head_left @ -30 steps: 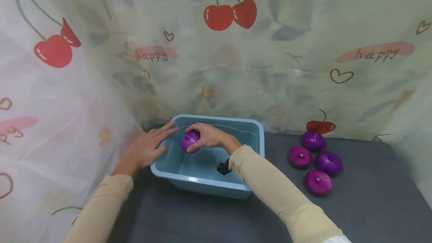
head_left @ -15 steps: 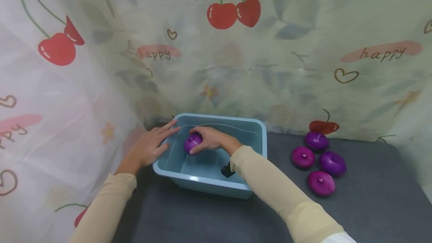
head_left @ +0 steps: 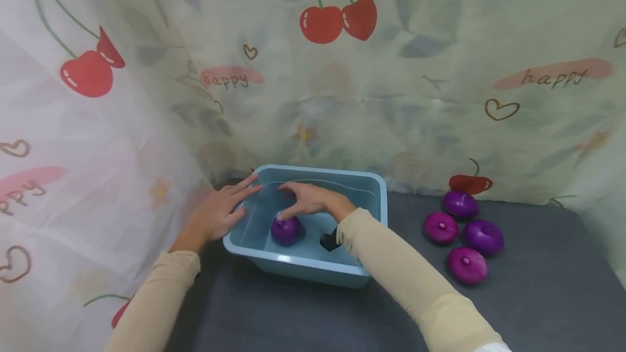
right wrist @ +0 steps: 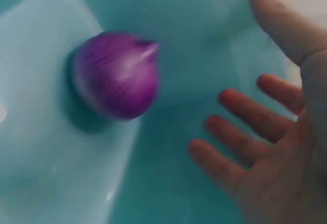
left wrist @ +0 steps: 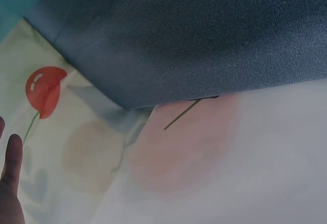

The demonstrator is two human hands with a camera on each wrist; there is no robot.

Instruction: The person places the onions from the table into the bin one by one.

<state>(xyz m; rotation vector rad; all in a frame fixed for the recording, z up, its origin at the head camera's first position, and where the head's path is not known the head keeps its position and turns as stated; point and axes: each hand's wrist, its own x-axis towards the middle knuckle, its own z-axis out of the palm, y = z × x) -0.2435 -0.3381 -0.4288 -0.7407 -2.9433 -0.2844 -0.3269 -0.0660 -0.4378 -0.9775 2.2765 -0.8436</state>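
A purple onion (head_left: 286, 231) lies on the floor of a light blue plastic basin (head_left: 313, 271), near its left side. Just above and behind it, my right hand (head_left: 313, 200) hangs inside the basin with fingers spread and nothing held. In the right wrist view the onion (right wrist: 118, 76) is apart from the fingers, its pointed tip toward the hand. My left hand (head_left: 215, 215) rests at the basin's left rim, fingers extended. Only a bit of that hand (left wrist: 12, 183) shows at the edge of the left wrist view.
Several more purple onions (head_left: 467, 266) sit grouped on the dark grey cloth (head_left: 543, 287) right of the basin. The black wrist camera (head_left: 330, 241) shows under my right wrist. A cherry-printed curtain (head_left: 391, 96) stands close behind the basin and along the left.
My right hand held the onion inside the basin and has let go of it. The onion now sits lower, on the basin's floor. My left hand has stayed at the rim.
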